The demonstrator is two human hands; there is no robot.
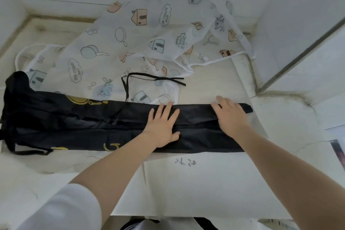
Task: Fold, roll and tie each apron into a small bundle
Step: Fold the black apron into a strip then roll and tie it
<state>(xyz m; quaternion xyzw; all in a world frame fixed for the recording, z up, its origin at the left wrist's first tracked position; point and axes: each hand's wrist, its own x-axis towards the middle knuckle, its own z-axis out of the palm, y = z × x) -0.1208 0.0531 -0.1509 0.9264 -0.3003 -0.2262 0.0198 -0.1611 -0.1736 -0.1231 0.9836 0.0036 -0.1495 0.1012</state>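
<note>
A black apron (78, 123) with gold print lies folded into a long strip across the pale surface, running left to right. My left hand (162, 125) presses flat on the strip near its middle, fingers spread. Flat on the strip's right end rests my right hand (230, 115), a ring on one finger. A thin black tie string (149, 78) loops out from the strip's far edge. Behind it a white apron (130, 43) printed with houses, cars and pans lies crumpled and spread out.
White walls close the space at the back, left and right. A grey metal edge (302, 50) runs diagonally at the right. A white paper sheet (196, 183) with handwritten marks covers the near surface. Another sheet lies at the far right edge.
</note>
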